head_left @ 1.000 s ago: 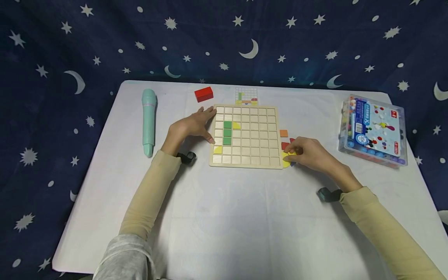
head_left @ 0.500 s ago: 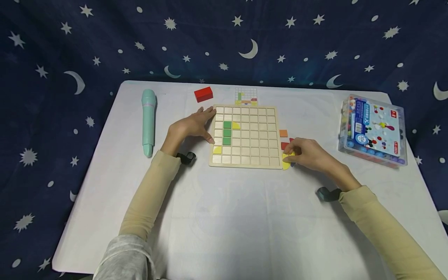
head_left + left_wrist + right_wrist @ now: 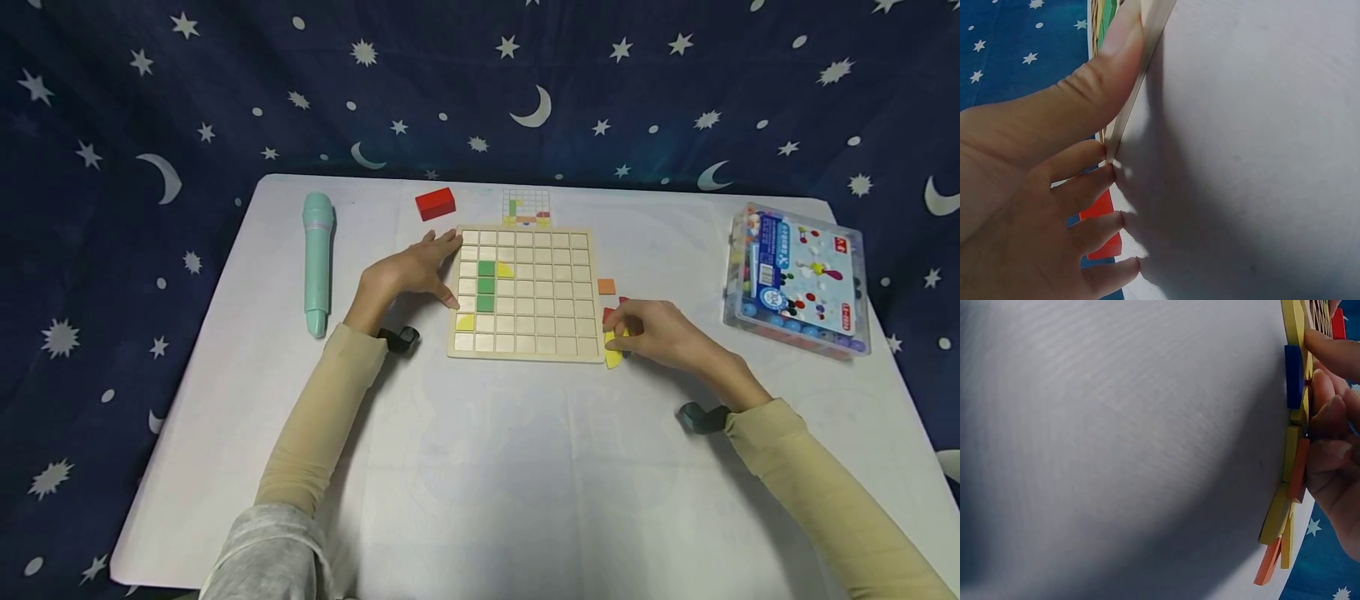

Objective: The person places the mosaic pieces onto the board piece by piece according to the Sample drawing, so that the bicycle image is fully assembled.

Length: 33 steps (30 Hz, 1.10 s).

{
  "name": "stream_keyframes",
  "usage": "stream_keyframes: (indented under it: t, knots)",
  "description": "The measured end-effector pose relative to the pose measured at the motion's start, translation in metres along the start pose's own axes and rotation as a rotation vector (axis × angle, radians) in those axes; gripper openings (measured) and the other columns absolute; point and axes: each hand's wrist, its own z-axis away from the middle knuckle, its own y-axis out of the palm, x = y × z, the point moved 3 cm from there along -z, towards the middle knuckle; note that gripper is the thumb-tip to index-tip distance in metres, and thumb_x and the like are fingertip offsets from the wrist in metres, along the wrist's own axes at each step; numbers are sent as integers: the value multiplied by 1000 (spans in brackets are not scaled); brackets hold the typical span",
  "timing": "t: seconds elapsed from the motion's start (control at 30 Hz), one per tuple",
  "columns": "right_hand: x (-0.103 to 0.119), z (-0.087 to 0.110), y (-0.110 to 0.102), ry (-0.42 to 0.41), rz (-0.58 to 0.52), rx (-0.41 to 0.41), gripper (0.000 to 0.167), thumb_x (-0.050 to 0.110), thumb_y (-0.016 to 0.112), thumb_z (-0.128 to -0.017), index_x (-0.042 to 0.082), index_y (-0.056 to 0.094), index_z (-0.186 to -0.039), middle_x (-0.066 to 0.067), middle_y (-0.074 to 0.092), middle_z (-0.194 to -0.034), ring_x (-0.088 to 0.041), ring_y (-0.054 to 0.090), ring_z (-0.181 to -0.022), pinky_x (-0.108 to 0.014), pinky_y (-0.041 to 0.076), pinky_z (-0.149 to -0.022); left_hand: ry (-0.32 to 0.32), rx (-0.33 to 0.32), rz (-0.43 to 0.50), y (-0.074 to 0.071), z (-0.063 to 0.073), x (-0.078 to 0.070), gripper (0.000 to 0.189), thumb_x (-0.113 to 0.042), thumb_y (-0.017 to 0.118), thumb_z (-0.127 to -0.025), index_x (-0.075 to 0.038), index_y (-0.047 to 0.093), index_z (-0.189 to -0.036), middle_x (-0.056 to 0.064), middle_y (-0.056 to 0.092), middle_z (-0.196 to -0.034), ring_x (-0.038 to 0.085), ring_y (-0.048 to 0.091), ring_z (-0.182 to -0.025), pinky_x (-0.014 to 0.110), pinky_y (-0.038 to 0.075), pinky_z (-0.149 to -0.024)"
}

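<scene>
A wooden grid board [image 3: 540, 287] lies flat on the table. Three green squares [image 3: 486, 286] and two yellow quarter-round pieces [image 3: 506, 270] sit in its cells. My left hand [image 3: 408, 271] rests along the board's left edge, fingers spread; in the left wrist view the thumb [image 3: 1119, 53] presses against the wooden rim. Beside the lower right corner, my right hand [image 3: 656, 333] pinches at yellow pieces [image 3: 613, 358] with thumb and curled fingers. The right wrist view has a blue piece [image 3: 1294, 376] and several yellow and orange pieces [image 3: 1299, 472] close by the fingers, partly hidden.
Beyond the board lies a small pattern card [image 3: 527, 206], with a red block [image 3: 436, 203] to its left. A mint-green microphone-shaped object [image 3: 318, 267] is at left. A clear box of colored beads [image 3: 798, 279] stands at right. An orange square [image 3: 606, 287] lies beside the board.
My right hand stays by the loose pieces and shifts very slightly; the yellow piece under its fingers has turned a little. The left hand keeps its place on the board's edge.
</scene>
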Motion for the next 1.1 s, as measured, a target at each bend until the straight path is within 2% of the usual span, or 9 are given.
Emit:
stream_keyframes:
  t: [0.33, 0.5, 0.83, 1.1]
  knots:
    - [2, 0, -2, 16, 26, -11, 32, 11, 87, -81, -1, 72, -107, -6, 55, -80, -21, 49, -78, -32, 38, -68, 0, -5, 1, 1, 1, 0, 120, -24, 93, -74, -22, 16, -167, -2, 3, -175, 24, -6, -162, 62, 10, -127]
    - [3, 0, -2, 21, 28, 4, 28, 13, 86, -83, 1, 73, -105, -6, 55, -81, -22, 49, -79, -33, 38, -68, 6, -7, 4, 1, 1, 0, 120, -24, 93, -74, -21, 16, -167, -2, 4, -175, 25, -6, -162, 62, 11, -127]
    - [4, 0, -4, 4, 2, 24, 19, 11, 83, -86, 8, 66, -94, -5, 58, -82, -21, 51, -79, -29, 42, -67, 5, -10, 0, 1, 0, 1, 120, -24, 93, -74, -22, 16, -167, -1, 4, -175, 25, -6, -162, 63, 11, -127]
    - [12, -7, -10, -25, -55, 17, 15, 13, 80, -89, 7, 69, -98, -5, 66, -85, -19, 58, -78, -25, 48, -66, -11, -13, 6, 1, 0, -1, 120, -24, 93, -74, -23, 16, -167, -3, 3, -175, 25, -6, -162, 63, 11, -127]
